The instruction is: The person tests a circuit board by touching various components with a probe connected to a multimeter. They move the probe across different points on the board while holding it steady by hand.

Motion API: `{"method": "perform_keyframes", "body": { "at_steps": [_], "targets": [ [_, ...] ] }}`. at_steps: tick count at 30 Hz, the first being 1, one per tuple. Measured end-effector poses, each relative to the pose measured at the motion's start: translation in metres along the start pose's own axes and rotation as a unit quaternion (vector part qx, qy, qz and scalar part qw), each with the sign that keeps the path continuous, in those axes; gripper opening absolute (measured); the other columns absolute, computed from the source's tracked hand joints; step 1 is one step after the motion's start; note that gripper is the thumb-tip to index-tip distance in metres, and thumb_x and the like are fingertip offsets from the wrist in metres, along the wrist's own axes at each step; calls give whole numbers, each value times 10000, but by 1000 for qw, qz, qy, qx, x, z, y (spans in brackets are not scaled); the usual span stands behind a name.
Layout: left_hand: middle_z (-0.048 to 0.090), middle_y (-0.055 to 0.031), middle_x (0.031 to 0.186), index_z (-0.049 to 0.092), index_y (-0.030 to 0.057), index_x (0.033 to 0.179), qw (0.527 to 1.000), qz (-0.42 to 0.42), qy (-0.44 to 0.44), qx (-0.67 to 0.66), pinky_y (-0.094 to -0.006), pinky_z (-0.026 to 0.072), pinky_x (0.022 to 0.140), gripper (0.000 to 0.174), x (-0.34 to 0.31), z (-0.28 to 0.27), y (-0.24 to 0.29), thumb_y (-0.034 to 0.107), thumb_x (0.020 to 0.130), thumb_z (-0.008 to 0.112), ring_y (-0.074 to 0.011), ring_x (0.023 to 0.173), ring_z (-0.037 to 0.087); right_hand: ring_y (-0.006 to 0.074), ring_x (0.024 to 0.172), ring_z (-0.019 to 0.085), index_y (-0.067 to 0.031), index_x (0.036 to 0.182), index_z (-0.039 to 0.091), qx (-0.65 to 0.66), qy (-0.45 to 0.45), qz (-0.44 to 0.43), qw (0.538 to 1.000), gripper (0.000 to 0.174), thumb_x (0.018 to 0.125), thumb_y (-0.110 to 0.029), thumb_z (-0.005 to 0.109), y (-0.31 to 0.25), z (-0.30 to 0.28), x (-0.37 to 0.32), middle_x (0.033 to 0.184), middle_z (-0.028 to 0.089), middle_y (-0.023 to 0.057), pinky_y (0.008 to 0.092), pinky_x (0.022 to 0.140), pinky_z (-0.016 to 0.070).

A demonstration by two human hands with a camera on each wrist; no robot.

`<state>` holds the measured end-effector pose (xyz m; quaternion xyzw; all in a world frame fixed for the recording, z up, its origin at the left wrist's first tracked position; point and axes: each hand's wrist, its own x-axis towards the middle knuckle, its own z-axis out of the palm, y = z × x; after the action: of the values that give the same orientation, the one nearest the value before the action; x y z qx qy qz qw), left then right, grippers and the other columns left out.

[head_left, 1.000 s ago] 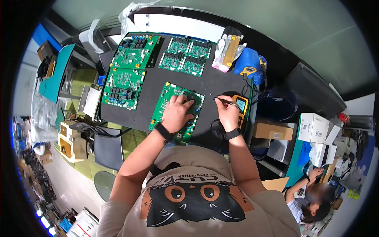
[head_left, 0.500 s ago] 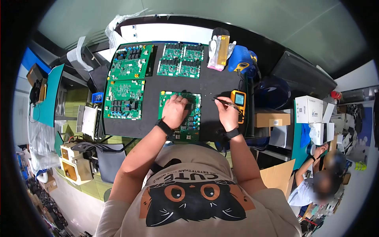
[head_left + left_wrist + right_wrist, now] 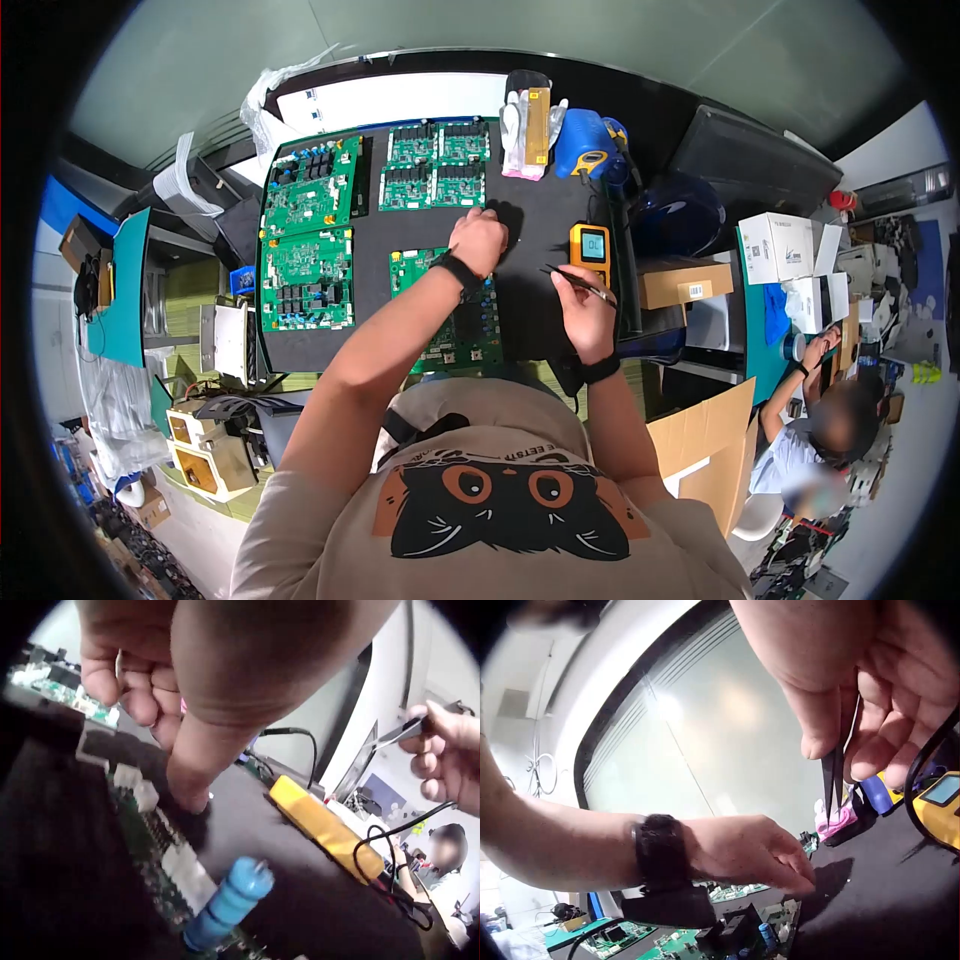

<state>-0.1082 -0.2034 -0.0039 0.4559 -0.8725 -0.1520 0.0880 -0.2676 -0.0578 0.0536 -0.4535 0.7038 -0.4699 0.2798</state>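
Observation:
My right hand [image 3: 588, 318] holds black tweezers [image 3: 829, 784], pinched between thumb and fingers, with the tips pointing left over the mat. My left hand [image 3: 480, 242] hovers past the upper right corner of the near green circuit board [image 3: 430, 358], its fingers loosely bent and nothing visible in them. The forearm hides part of that board. In the left wrist view, a blue cylindrical component [image 3: 231, 904] and white connectors [image 3: 187, 874] stand along the board's edge below the thumb. Tiny white specks [image 3: 847, 880] lie on the dark mat near the left hand's fingertips.
A yellow multimeter [image 3: 590, 243] lies by my right hand. Two large boards [image 3: 306, 278] lie at left and several smaller ones [image 3: 408, 187] at the back. Gloves [image 3: 512, 125] and a blue device [image 3: 583, 145] stand at back right. Another person [image 3: 845, 420] sits at far right.
My left hand has lifted off the near board and moved up and right to beyond its corner. The right hand keeps the tweezers in nearly the same place. The head view has shifted.

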Motion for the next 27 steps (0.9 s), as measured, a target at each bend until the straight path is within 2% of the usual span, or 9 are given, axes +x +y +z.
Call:
{"method": "perform_keyframes", "body": {
  "at_steps": [3,8,11,18,27],
  "targets": [
    [650,-88,991,757,146,865,1000,9,-12,1,-422,518,898,140,3,8,1,178,732,785,-316,1057,601,91,724,632,3,1035,713,26,2,-17,1000,166,901,-88,750,1,-9,-11,871,721,68,238,676,505],
    [654,-90,1008,753,133,882,999,-7,-32,-30,-432,516,908,166,12,9,-6,170,729,805,-323,1068,601,90,711,631,6,1021,716,66,13,-6,998,159,894,-82,754,4,-15,-16,876,723,68,241,667,507],
    [658,-98,994,753,126,874,999,4,-34,-30,-442,520,902,159,15,9,-5,167,729,806,-332,1044,611,93,706,631,6,1022,715,45,12,-22,999,160,890,-75,754,4,-17,-10,872,722,66,242,664,507],
    [670,-111,950,752,116,831,997,-12,-54,-52,-448,525,899,96,20,19,-9,167,754,779,-342,1005,626,85,712,630,2,1030,713,104,0,-20,994,165,886,-66,756,6,-17,-6,869,722,58,237,669,505],
    [678,-124,959,758,120,833,999,-26,-22,-31,-435,522,904,87,34,30,6,171,764,769,-348,1014,622,80,729,638,6,1028,712,92,-6,-13,996,159,893,-69,749,4,-27,-9,875,726,53,232,684,508]
  ]
}}
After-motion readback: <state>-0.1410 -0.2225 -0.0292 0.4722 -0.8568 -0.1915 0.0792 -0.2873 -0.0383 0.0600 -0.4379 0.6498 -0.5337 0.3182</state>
